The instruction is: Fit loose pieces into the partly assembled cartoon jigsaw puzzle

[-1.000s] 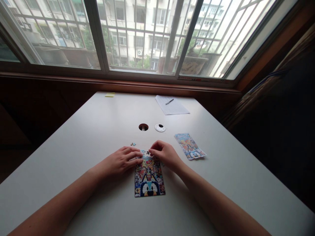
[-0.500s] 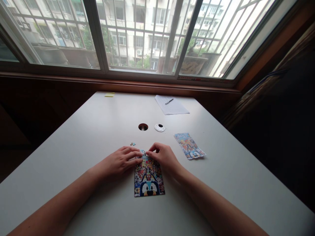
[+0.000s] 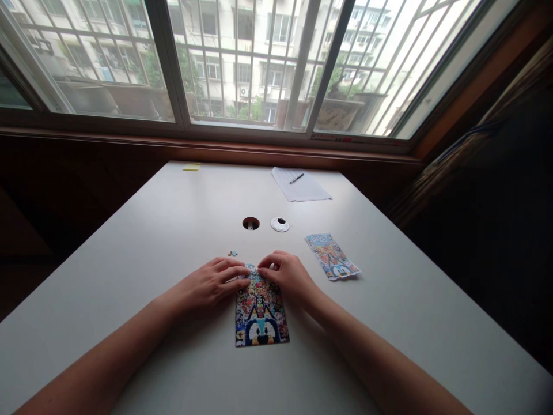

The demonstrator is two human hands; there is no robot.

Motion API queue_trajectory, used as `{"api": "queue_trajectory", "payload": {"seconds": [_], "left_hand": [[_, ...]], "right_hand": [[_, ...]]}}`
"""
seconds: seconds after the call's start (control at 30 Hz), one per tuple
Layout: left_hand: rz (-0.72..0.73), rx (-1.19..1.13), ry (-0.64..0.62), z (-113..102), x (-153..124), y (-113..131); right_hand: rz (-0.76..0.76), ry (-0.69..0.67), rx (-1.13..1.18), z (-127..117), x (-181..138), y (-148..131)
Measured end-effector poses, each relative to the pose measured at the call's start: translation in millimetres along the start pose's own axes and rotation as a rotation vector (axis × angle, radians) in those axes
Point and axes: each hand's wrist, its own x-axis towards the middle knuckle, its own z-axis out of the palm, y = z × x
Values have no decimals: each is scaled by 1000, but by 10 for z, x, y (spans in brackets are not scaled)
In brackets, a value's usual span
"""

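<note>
A jigsaw puzzle (image 3: 262, 311) lies flat on the white table, showing a blue cartoon dog's face at its near end and many small colourful figures above. My left hand (image 3: 216, 279) rests at its upper left, fingers stretched out and lying over the edge. At the top right, my right hand (image 3: 287, 274) has thumb and forefinger pinched on a puzzle piece, mostly hidden by the fingertips. Just beyond the puzzle's far edge lie a few loose puzzle pieces (image 3: 233, 253).
A printed picture sheet (image 3: 332, 256) with the same design lies to the right. Farther back are a round cable hole (image 3: 250, 223), its white cover (image 3: 280, 224), papers (image 3: 309, 189) with a pen (image 3: 296, 178), and yellow sticky notes (image 3: 192, 166). A barred window stands behind the table.
My right fingertips have shifted very slightly at the puzzle's top edge, uncovering a little more of its lettering. My left hand stays in place.
</note>
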Motion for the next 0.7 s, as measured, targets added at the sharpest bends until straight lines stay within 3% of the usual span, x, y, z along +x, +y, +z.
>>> {"api": "queue_trajectory", "payload": {"seconds": [0.7], "left_hand": [[-2, -35, 5, 7, -7, -17]], "right_hand": [[-14, -57, 2, -15, 27, 79]]}}
